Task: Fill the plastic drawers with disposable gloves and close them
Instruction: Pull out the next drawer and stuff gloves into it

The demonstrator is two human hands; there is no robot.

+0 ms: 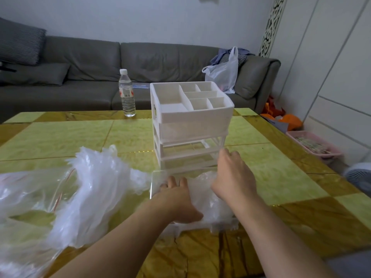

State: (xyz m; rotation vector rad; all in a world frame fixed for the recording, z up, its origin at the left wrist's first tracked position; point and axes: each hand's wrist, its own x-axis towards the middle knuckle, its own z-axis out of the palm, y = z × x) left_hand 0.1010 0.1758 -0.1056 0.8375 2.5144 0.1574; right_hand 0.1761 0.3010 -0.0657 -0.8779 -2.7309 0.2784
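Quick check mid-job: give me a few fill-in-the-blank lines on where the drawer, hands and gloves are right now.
1. The clear drawer under both hands lies on the table, pulled fully ____ of the white organizer.
2. The left hand presses flat on the ____ inside that drawer.
3. The loose pile of gloves lies on the ____ side of the drawer.
4. The water bottle stands ____ near the table's far edge.

Missing words: out; gloves; left; upright

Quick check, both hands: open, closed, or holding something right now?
Left hand: open, fingers flat, pressing the gloves down in the pulled-out drawer.
Right hand: open, fingers loosely bent over the gloves, gripping nothing visible.
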